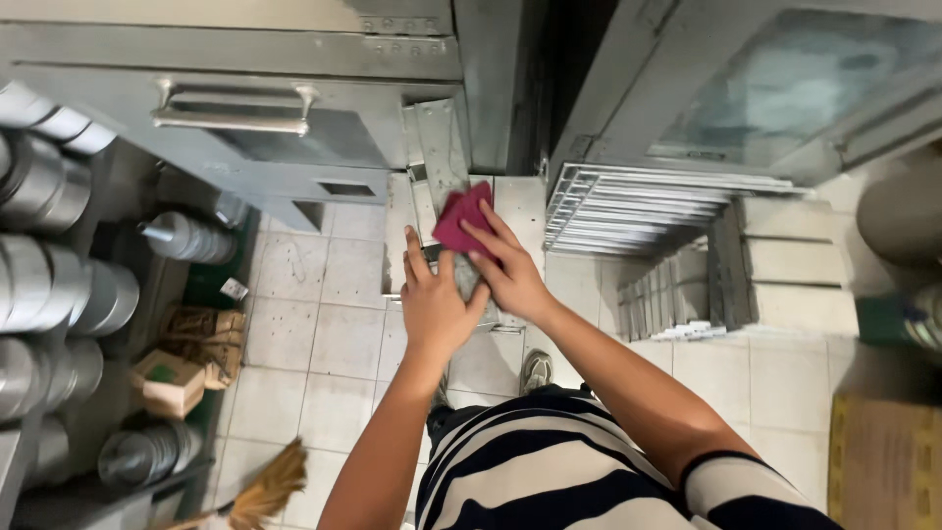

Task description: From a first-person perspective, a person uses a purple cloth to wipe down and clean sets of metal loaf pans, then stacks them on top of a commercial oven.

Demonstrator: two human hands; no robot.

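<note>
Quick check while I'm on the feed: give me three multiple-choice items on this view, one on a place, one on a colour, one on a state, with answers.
1. Where does the stack of wire racks stand?
A. On the tiled floor at the right
B. On the left shelf
C. In the person's lap

2. What colour is the scouring pad?
A. Green
B. Magenta
C. Yellow

3. What is the right hand doing?
A. Hanging free
B. Gripping the broom
C. Pressing the pad on the metal tray

Answers:
1 A, the racks lean by the open oven door.
2 B, it shows dark pink under the fingers.
3 C, its fingers lie flat on the pad while the left hand steadies the tray.
</note>
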